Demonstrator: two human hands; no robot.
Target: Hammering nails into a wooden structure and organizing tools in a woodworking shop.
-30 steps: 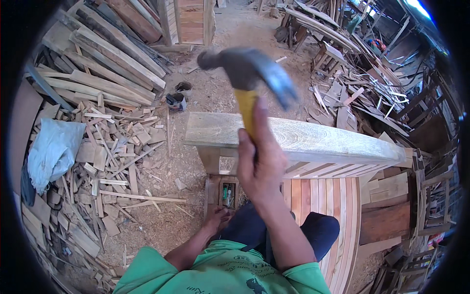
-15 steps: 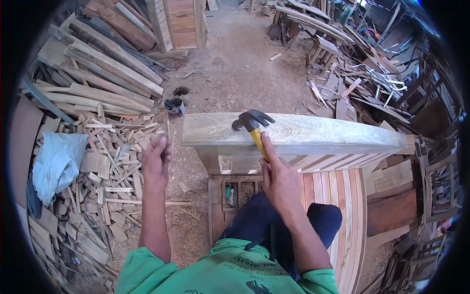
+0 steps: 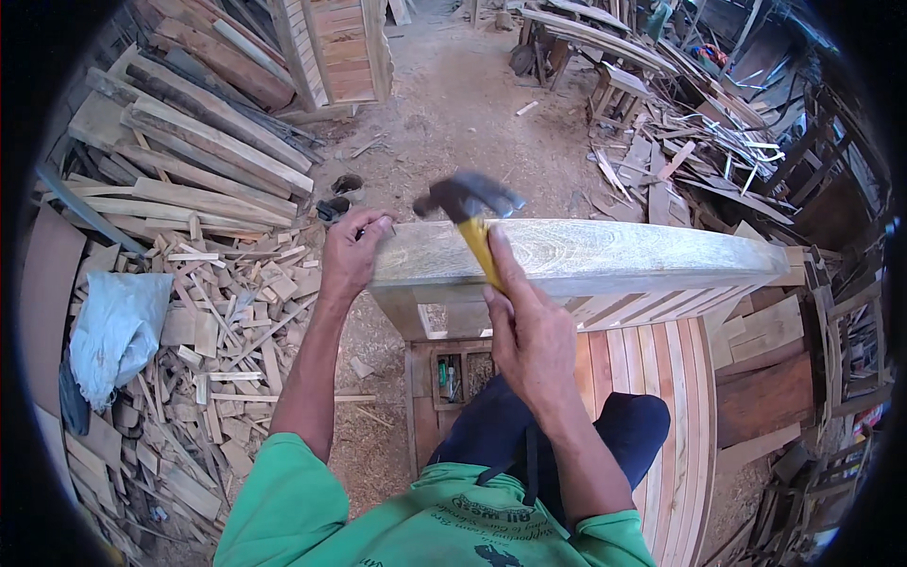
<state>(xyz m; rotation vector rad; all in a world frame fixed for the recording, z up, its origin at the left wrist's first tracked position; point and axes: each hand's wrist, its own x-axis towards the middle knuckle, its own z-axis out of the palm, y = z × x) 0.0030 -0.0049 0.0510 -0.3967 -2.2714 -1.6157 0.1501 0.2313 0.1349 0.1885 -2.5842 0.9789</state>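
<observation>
My right hand [image 3: 537, 331] grips a claw hammer [image 3: 480, 248] by its yellow handle, with the forefinger stretched along it. The dark hammer head, slightly blurred, is raised above the thick top rail [image 3: 586, 248] of a wooden bench, near the rail's left end. At that left end, my left hand [image 3: 350, 257] is closed, thumb and fingers pinched together beside the wood. Whatever it pinches is too small and hidden to name. Slats [image 3: 652, 369] form the bench seat below, to the right of my knees.
Wood offcuts [image 3: 217, 350] cover the floor at left, with a pale plastic sack [image 3: 118, 326] among them. Long planks [image 3: 208, 142] are stacked beyond. A small compartment tray [image 3: 451, 378] lies by my legs. Scrap wood [image 3: 680, 161] fills the far right.
My left hand has moved up and right to the rail's end, its fingers now pinched. The hammer has risen and shifted slightly left in my right hand.
</observation>
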